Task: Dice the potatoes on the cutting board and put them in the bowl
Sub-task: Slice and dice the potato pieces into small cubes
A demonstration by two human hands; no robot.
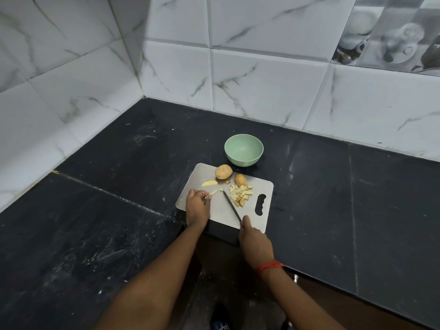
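- We are mid-dice. Our left hand (197,206), at 9 o'clock on the cutting board (262,186), pinches a thin potato strip (212,193) between its fingertips.
- Our right hand (256,244), at the board's 5 o'clock edge, is wrapped round the handle of the knife (232,207). The blade runs up toward 11 o'clock, and its tip sits just beside the strip.
- A pile of cut pieces (241,194) lies at 3 o'clock on the board, just to the right of the blade. Many look like sticks rather than cubes.
- A whole potato (223,171) sits at 12 o'clock on the board, a part-cut potato (240,180) at 1 o'clock touches the pile, and a loose wedge (209,183) lies at 10 o'clock.
- The green bowl (242,160) stands on the dark counter (333,198) just past the board's 12 o'clock edge. We see nothing in it.
- We judge the task well short of half done, since no potato has gone into the bowl.
- Next, we should lay the strip flat, tuck the fingertips back from the edge, and cut across it in short strokes. After that, the wedge and both potatoes need the same treatment.
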